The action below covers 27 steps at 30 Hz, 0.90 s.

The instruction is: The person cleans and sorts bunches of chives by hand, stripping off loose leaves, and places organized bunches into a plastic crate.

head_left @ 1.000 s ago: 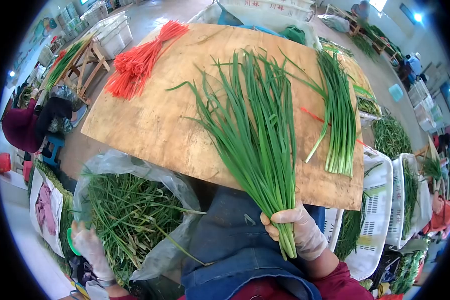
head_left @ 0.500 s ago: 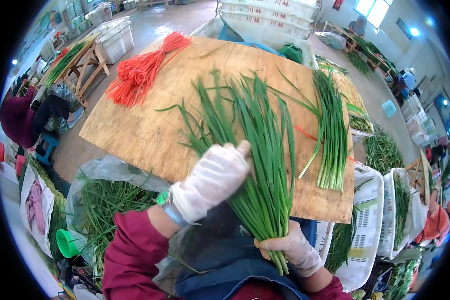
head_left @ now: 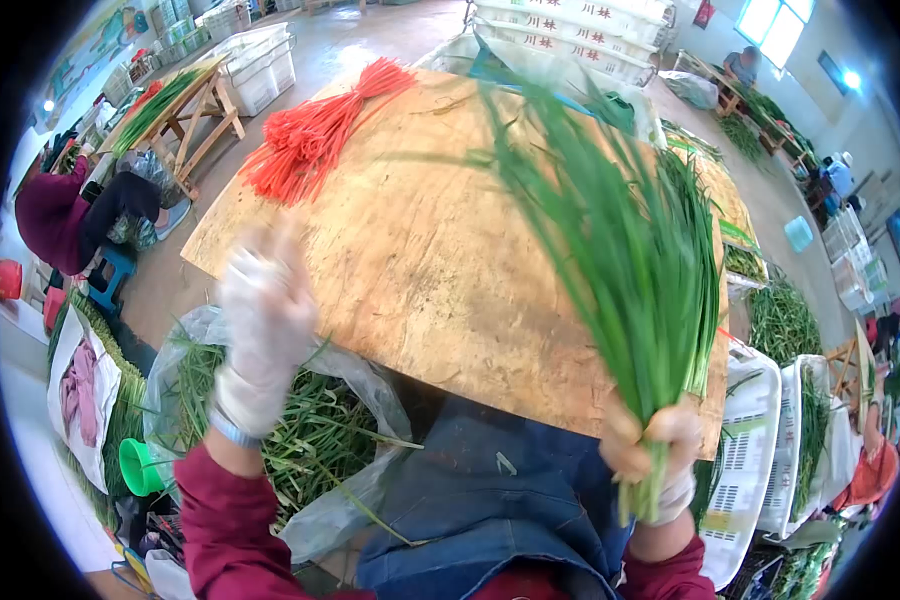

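My right hand (head_left: pixel 660 450), in a thin clear glove, grips a bunch of garlic chives (head_left: pixel 630 290) near the pale stem ends. The leaves fan up over the right side of the wooden board (head_left: pixel 420 250), blurred by motion. Behind them, another bunch of chives (head_left: pixel 712 300) lies partly hidden at the board's right edge. My gloved left hand (head_left: pixel 262 330) is raised at the board's left edge, near the bag; its fingers are smeared by motion. A bundle of red plastic ties (head_left: pixel 315 140) rests on the board's far left.
An open plastic bag (head_left: pixel 395 415) of loose leaves sits below the board's left front. White crates (head_left: pixel 740 430) stand to the right, and stacked crates (head_left: pixel 570 30) rise behind the board. A green cup (head_left: pixel 138 468) is at lower left. Other people sit at tables at both sides.
My left hand has left the chives and moved left toward the board's edge. My right hand has carried the bunch up and right, over the other bunch. The view has shifted slightly.
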Tool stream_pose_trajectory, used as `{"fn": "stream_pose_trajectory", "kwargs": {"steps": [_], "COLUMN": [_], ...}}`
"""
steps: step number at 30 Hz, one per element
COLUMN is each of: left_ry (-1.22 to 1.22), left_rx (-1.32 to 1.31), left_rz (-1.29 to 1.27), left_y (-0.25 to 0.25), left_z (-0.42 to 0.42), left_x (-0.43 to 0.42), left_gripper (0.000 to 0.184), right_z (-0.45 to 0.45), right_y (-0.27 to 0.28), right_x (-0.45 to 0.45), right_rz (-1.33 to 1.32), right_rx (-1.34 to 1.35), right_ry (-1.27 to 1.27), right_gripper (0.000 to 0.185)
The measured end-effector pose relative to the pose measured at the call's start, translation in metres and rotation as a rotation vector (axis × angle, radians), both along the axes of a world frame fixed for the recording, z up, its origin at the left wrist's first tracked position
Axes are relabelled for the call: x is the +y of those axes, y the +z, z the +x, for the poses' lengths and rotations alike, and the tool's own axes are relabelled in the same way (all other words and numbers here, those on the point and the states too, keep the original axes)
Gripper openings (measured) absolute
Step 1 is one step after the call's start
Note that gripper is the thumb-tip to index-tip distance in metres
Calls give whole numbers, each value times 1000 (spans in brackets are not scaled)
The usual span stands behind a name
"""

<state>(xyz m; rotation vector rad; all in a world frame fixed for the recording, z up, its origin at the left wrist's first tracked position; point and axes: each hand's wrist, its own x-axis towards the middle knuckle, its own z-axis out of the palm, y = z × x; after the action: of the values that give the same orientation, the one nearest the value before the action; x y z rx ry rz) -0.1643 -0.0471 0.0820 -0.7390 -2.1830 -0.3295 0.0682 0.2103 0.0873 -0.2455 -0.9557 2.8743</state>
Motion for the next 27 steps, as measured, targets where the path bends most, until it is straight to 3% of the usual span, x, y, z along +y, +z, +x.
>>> {"fn": "stream_pose_trajectory", "kwargs": {"steps": [2, 3, 5, 8, 10, 12, 17, 21, 22, 23, 27], "left_ry": [-281, -375, -560, -816, -910, -935, -849, -978, -980, -855, -905], "left_rx": [-120, -337, -378, -571, -778, -1134, -2182, -1941, -1876, -1808, -1243], "left_rz": [-13, -2, 19, 89, 104, 139, 457, 1141, 1381, 1374, 1369], "left_y": [-24, -26, -41, -59, -70, -79, -106, -86, -59, -46, 26], "left_z": [30, 52, 84, 123, 145, 161, 173, 173, 171, 164, 135], "left_x": [12, 19, 32, 40, 36, 33, 31, 18, 14, 1, 1], "left_gripper": [31, 34, 36, 35, 32, 32, 44, 49, 55, 80, 80], "right_z": [-16, -20, -28, -23, -9, 3, 19, 11, 5, -1, -24], "right_y": [31, 44, 52, 42, 28, 4, -20, -4, 5, 13, 33], "right_x": [6, 7, 16, 2, 1, -5, -33, -48, -52, -56, -69], "right_rz": [91, 137, 221, 635, 765, 803, 657, 676, 685, 691, 615], "right_rx": [16, 12, -30, -322, -639, -766, -607, -423, -336, -230, 23], "right_ry": [-93, -161, -171, -288, 68, 434, 714, 807, 813, 794, 756], "right_gripper": [46, 48, 39, 29, 24, 28, 32, 39, 42, 42, 42]}}
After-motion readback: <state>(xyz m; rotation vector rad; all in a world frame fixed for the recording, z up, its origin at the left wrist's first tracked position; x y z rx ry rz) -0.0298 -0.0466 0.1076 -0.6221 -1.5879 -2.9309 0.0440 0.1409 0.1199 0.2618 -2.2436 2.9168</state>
